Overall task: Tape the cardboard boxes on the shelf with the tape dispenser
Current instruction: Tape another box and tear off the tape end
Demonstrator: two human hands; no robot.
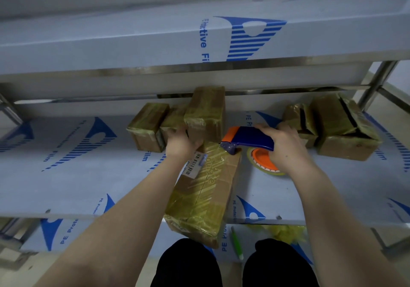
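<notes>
With my left hand gripping the far end of the long cardboard box overhanging the shelf, and my right hand clenched on the tape dispenser at that end, I should draw it steadily along the seam.

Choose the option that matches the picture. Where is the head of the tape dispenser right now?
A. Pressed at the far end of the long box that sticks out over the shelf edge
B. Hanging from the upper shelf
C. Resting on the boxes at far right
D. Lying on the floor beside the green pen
A: the right hand holds the tape dispenser with its head against the far end of the long box, which the left hand steadies.
</notes>
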